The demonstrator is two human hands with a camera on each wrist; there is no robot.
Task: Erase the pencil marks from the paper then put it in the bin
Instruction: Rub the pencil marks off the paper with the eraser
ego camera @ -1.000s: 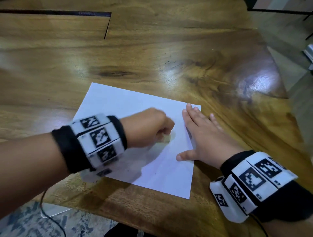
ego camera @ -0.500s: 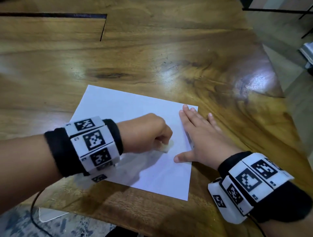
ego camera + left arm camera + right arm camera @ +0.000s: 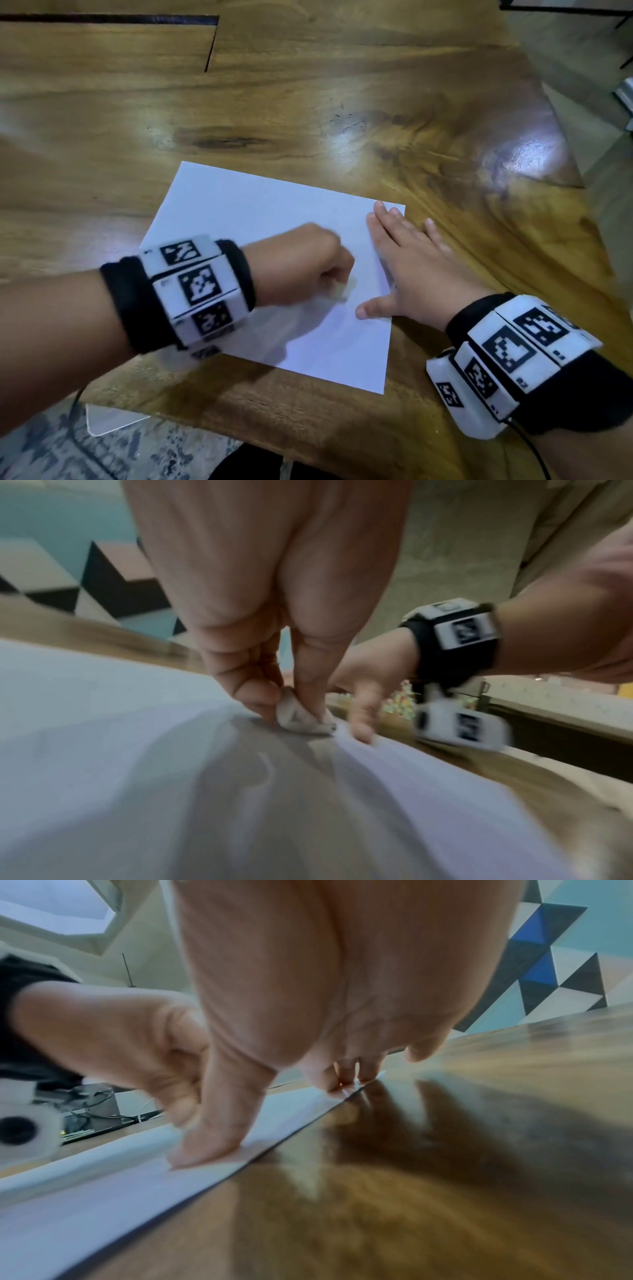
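Note:
A white sheet of paper (image 3: 246, 219) lies flat on the wooden table (image 3: 308, 102). My left hand (image 3: 308, 267) is curled into a fist over the middle of the sheet and pinches a small off-white eraser (image 3: 342, 291) against it. In the left wrist view the eraser (image 3: 301, 718) sits between thumb and fingers, touching the paper (image 3: 137, 750). My right hand (image 3: 407, 263) lies flat with straight fingers on the sheet's right edge, thumb spread. In the right wrist view its thumb (image 3: 219, 1129) presses the paper's edge (image 3: 103, 1199). No pencil marks are legible.
The table's near edge (image 3: 308, 442) runs just below the paper, with patterned floor (image 3: 51, 455) beyond it. The table's right edge (image 3: 579, 171) slants away at the far right. A dark seam (image 3: 210, 44) crosses the tabletop at the back left.
My left fist with the eraser has shifted back and forth over the same patch of paper and is blurred now. The right hand has stayed flat on the paper's edge.

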